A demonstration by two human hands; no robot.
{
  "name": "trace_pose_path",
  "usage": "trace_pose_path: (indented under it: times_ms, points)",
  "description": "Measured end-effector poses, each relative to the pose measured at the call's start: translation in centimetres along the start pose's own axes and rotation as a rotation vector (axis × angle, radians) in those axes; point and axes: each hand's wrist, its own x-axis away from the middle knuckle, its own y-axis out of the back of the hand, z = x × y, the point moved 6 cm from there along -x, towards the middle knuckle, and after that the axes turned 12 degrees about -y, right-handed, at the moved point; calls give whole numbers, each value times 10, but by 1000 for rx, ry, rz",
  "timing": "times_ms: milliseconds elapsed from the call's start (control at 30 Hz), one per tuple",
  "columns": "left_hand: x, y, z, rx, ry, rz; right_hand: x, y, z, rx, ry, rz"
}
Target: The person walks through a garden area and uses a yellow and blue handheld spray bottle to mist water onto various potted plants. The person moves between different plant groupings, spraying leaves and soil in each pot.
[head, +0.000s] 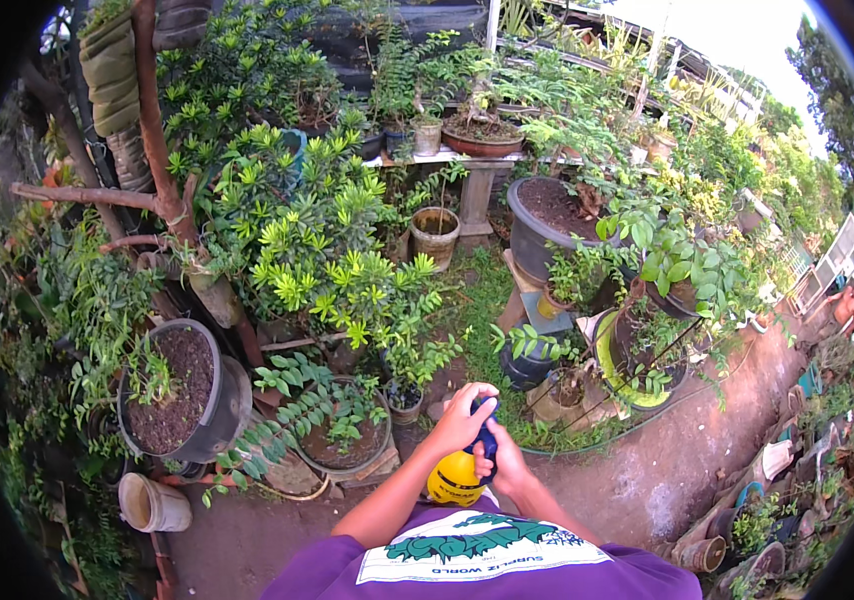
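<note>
Close in front of my purple shirt is a yellow pump sprayer bottle [453, 478] with a dark blue top and handle. My left hand [460, 416] is over the top of the sprayer, its fingers curled around the dark blue knob. Lower down, my right hand [505, 454] wraps around the handle at the sprayer's side. The hands partly cover the sprayer's top, and the nozzle cannot be made out. Just beyond them stands a small potted shrub [406, 394]. A wide round pot [344, 465] with a leafy plant sits to the left.
At left, a large dark pot [228, 409] leans near an off-white bucket [156, 502]. A big grey pot [539, 244] rests on a support ahead. A green hose [584, 451] borders the dirt path [667, 480] on the right. Potted bonsai line a raised bench [427, 157] behind.
</note>
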Motion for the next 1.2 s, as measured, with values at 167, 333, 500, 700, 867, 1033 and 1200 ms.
trace_pose_path:
  times_ms: [167,333,500,700,867,1033,1200]
  points:
    - [-15,11,-47,162,-21,-61,66,-4,114,-261,487,-136]
    - [-13,1,-42,290,48,47,98,-34,138,-8,971,-276]
    - [-10,-10,-28,362,89,68,93,-22,142,-123,951,-314]
    - [-26,-8,-11,349,114,-5,59,-14,134,-226,792,-290]
    - [-61,-1,8,430,153,-135,36,-9,149,-199,733,-254]
    - [-120,-5,8,395,106,-57,13,2,192,-132,807,-248]
    - [-174,-11,24,330,93,-95,-22,13,248,18,705,-225]
